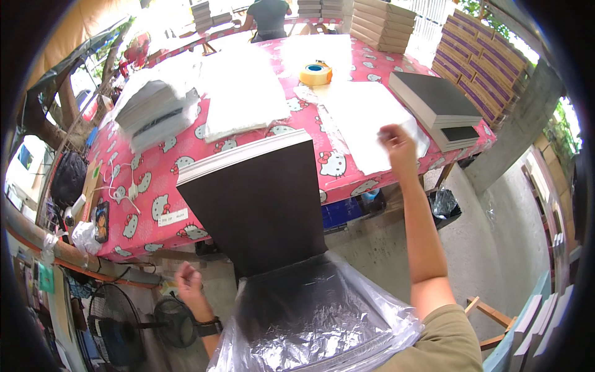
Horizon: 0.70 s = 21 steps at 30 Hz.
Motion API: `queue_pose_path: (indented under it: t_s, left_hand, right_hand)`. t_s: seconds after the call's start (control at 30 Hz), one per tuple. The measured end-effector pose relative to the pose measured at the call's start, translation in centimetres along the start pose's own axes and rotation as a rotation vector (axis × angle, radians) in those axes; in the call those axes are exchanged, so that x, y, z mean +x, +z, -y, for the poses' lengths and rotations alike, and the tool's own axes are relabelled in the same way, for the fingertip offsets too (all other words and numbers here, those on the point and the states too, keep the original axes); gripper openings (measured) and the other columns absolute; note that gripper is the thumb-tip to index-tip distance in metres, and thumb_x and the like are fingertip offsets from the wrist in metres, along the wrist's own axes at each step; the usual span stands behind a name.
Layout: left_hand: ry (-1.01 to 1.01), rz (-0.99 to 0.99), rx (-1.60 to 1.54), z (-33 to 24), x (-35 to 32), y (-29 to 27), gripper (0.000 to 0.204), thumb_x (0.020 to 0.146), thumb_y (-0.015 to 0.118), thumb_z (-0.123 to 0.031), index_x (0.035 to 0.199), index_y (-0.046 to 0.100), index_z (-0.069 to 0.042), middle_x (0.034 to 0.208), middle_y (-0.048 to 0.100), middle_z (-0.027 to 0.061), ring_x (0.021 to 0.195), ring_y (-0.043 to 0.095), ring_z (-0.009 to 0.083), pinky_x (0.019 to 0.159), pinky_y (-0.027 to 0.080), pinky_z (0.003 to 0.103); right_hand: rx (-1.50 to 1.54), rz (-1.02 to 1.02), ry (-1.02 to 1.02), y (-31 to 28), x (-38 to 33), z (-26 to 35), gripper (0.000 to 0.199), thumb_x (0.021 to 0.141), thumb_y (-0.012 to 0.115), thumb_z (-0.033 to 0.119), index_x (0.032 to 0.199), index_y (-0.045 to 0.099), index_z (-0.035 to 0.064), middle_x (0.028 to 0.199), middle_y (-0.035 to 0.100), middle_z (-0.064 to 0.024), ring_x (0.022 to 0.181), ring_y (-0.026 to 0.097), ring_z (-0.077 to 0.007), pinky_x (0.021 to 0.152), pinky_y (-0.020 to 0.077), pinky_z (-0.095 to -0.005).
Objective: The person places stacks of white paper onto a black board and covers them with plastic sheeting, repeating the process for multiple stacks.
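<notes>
A thick stack of black-covered boards with white edges (pixel 257 204) leans up against the near table edge. Its lower end sits inside a clear plastic bag (pixel 328 316) over my lap. Left of the bag, my left hand (pixel 189 286) hangs below the table, fingers loosely curled and apart, with nothing seen in it. My right hand (pixel 400 146) is raised at the corner of a glaring white pile of sheets or plastic (pixel 359 124). Its fingers are drawn together and slightly blurred; whatever they hold, if anything, is lost in the glare.
The pink patterned tablecloth (pixel 297 164) bears a tape roll (pixel 316 73), plastic-wrapped stacks (pixel 158 111), a white stack (pixel 245 93) and dark-topped books (pixel 437 102). Cartons (pixel 477 65) rise at right. A fan (pixel 114 322) stands lower left. Another person (pixel 268 18) is at the far side.
</notes>
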<state>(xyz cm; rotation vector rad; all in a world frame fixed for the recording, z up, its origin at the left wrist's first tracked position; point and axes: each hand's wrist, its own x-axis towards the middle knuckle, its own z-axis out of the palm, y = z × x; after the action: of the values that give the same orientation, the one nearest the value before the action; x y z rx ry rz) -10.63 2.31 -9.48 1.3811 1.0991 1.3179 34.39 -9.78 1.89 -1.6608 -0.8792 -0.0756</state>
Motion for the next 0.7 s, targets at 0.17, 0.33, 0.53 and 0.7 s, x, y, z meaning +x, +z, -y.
queue_pose_path:
  t_s: [0.17, 0.33, 0.53, 0.7]
  left_hand:
    - [0.515, 0.487, -0.057, -11.9, 1.8, 4.6, 0.055, 0.073, 0.062, -0.036, 0.111, 0.046, 0.0, 0.112, 0.047, 0.0116, 0.105, 0.045, 0.0187, 0.09, 0.034, 0.031]
    - [-0.218, 1.136, -0.168, -13.1, 0.5, 9.9, 0.055, 0.071, 0.068, -0.018, 0.115, 0.043, 0.003, 0.104, 0.052, 0.0077, 0.093, 0.051, 0.0127, 0.082, 0.041, 0.026]
    - [-0.241, 0.708, -0.359, -11.7, 0.8, 11.8, 0.011, 0.077, 0.063, -0.01, 0.081, 0.056, -0.002, 0.07, 0.056, -0.0023, 0.063, 0.047, 0.0014, 0.057, 0.038, 0.016]
    - [-0.212, 0.615, -0.5, -10.8, 0.7, 11.9, 0.013, 0.076, 0.063, -0.008, 0.078, 0.051, -0.006, 0.076, 0.056, -0.0004, 0.069, 0.05, 0.0035, 0.061, 0.041, 0.019]
  right_hand:
    - [0.324, 1.671, -0.208, 5.5, -10.7, 9.0, 0.017, 0.07, 0.059, 0.002, 0.087, 0.058, 0.0014, 0.081, 0.06, -0.0095, 0.08, 0.058, -0.0203, 0.069, 0.0442, -0.0312]
    - [0.464, 1.176, -0.212, 7.4, -9.3, 12.8, 0.017, 0.07, 0.059, -0.001, 0.087, 0.056, 0.0002, 0.077, 0.058, -0.0037, 0.067, 0.054, -0.0102, 0.06, 0.0436, -0.0239]
    - [0.886, 0.75, 0.348, 9.7, -9.7, 10.6, 0.029, 0.076, 0.062, 0.009, 0.102, 0.049, 0.0012, 0.079, 0.057, -0.0008, 0.072, 0.053, -0.0059, 0.064, 0.0428, -0.0195]
    - [0.838, 0.82, 0.376, 10.5, -11.5, 9.1, 0.017, 0.076, 0.063, 0.007, 0.089, 0.055, 0.0008, 0.08, 0.057, -0.0006, 0.074, 0.052, -0.0055, 0.067, 0.0425, -0.0201]
